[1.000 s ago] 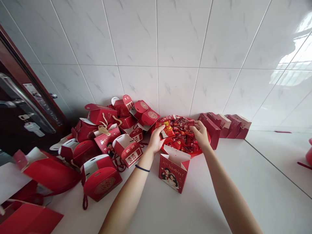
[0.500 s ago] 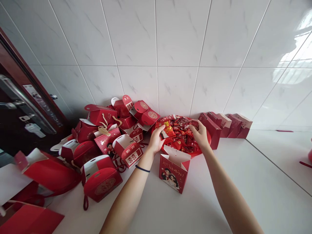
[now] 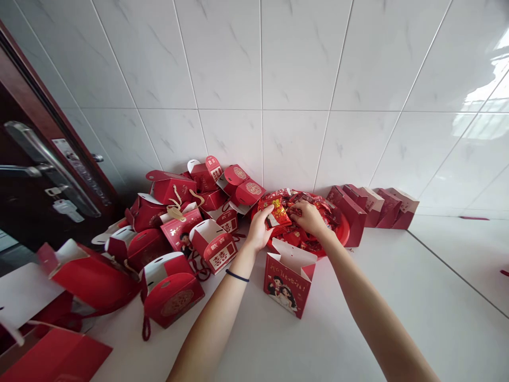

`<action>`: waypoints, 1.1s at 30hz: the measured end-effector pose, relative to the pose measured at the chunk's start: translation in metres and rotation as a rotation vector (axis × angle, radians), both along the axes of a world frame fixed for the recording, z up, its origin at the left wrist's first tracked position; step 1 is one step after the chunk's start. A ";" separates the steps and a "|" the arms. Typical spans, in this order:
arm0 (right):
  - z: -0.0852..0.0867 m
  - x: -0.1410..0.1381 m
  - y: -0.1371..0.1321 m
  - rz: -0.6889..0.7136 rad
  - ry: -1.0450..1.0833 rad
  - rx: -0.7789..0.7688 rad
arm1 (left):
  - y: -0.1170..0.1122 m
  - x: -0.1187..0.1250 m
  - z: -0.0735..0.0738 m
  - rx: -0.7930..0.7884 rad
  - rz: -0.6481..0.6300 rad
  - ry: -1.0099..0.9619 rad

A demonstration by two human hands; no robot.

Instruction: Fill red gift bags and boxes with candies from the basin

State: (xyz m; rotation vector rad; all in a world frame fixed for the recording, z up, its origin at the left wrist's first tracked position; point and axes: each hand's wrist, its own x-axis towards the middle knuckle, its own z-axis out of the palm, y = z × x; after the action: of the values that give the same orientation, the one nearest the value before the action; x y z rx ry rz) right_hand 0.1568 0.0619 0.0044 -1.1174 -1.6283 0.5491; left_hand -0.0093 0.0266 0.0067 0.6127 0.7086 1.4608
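Left hand [image 3: 259,231]: at centre frame, closed on a red-gold packet [image 3: 279,216], thumb pressed on its near face, the other fingers mostly hidden behind it.
Right hand [image 3: 310,218]: just right of the left, fingers bent and drawn near the thumb, tips among the dark-red sweets [image 3: 297,236]; whether they pinch one, I cannot tell.
Dish [image 3: 345,236]: red, round, just below centre, heaped with sweets under both hands.
Open box [image 3: 284,289]: upright in front of the dish, lower centre, its top unfolded, a cartoon couple on its face.
Box pile [image 3: 175,187]: left of centre, jumbled.
Box row [image 3: 401,207]: standing right of the dish, beside the wall [image 3: 294,63].
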 end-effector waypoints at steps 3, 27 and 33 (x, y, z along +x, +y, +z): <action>0.001 0.004 -0.007 0.028 0.114 -0.039 | -0.001 0.000 0.001 -0.028 -0.001 -0.017; 0.067 0.004 -0.128 0.244 0.249 -0.008 | -0.056 -0.018 0.060 0.374 -0.167 0.345; 0.073 0.005 -0.140 0.247 0.218 -0.045 | -0.062 -0.020 0.059 0.450 -0.098 0.470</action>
State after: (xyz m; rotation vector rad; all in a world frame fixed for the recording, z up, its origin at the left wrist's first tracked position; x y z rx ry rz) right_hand 0.1618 -0.0781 0.0774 -0.8599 -1.5765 0.8422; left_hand -0.0289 -0.0351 0.0654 1.3499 0.6963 1.4035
